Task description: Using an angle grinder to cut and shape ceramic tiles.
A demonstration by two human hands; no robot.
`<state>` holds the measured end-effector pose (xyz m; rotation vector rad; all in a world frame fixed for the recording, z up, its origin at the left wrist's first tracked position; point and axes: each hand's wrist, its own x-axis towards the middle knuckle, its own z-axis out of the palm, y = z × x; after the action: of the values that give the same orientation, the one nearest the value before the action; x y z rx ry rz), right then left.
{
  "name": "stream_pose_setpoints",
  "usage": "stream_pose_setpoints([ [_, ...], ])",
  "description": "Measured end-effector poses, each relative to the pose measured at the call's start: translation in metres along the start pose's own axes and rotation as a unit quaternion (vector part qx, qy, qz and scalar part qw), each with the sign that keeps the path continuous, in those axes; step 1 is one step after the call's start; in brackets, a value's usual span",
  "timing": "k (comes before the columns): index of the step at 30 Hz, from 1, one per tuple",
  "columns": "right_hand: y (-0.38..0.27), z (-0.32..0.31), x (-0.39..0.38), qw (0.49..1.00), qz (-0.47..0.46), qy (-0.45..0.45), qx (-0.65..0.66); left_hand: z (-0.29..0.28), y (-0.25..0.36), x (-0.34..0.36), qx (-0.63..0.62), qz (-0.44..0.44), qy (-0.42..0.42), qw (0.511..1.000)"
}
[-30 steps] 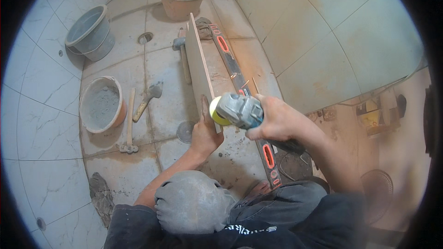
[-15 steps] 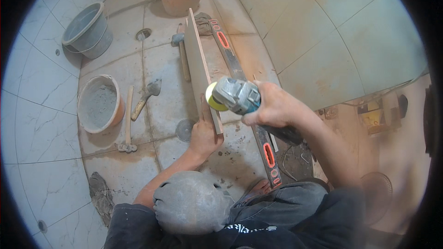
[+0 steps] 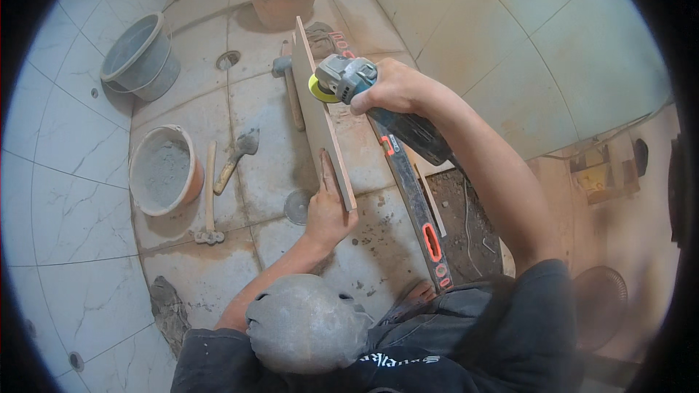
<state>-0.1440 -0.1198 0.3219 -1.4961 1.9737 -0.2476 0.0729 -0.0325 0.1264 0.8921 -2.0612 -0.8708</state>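
Observation:
My left hand [image 3: 328, 215] grips the near end of a thin tile [image 3: 317, 124] standing on edge, fingers along its left face. My right hand [image 3: 389, 87] holds an angle grinder [image 3: 346, 73] with a yellow disc [image 3: 318, 89] at the tile's top edge, toward the middle-far part. A long black level with red vials [image 3: 429, 244] lies to the right, partly hidden by my forearm and the grinder. A hammer with a dark head [image 3: 284, 69] lies left of the tile. Another hammer [image 3: 211, 196] and a trowel [image 3: 244, 145] lie on the floor farther left.
A bucket of grey powder [image 3: 160, 182] sits at left, a grey bucket [image 3: 145, 73] beyond it, an orange bucket [image 3: 277, 7] at the back. Tiled walls [image 3: 65, 196] flank the floor [image 3: 255, 160]. A drain hole [image 3: 227, 60] and fan-like grille [image 3: 597, 306] also show.
My right hand has moved the grinder forward, away from me, along the tile's top edge. My left hand remains on the near end of the tile.

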Motion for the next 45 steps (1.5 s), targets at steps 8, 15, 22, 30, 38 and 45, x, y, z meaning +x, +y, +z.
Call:
stream_pose_setpoints([
  [8,0.013,0.016,-0.041,1.0,-0.007,-0.022,-0.001,-0.006,-0.002,0.001,-0.01,-0.025,-0.058,0.998],
  [15,0.014,0.034,-0.12,0.998,-0.016,-0.054,0.023,-0.005,-0.008,-0.002,0.038,-0.044,-0.075,0.995],
  [22,0.015,0.037,-0.149,0.996,0.022,-0.086,0.001,-0.005,0.002,0.001,-0.023,-0.082,-0.06,0.995],
  [30,0.016,0.03,-0.091,0.995,-0.07,-0.025,0.066,-0.007,-0.003,-0.002,-0.036,-0.095,-0.099,0.99],
  [38,-0.001,0.016,-0.023,0.996,-0.054,-0.022,0.061,-0.008,-0.009,-0.009,-0.054,-0.056,-0.014,0.997],
  [45,-0.008,0.011,0.001,1.0,-0.014,-0.017,0.018,-0.005,-0.007,-0.008,-0.036,-0.06,0.048,0.996],
])
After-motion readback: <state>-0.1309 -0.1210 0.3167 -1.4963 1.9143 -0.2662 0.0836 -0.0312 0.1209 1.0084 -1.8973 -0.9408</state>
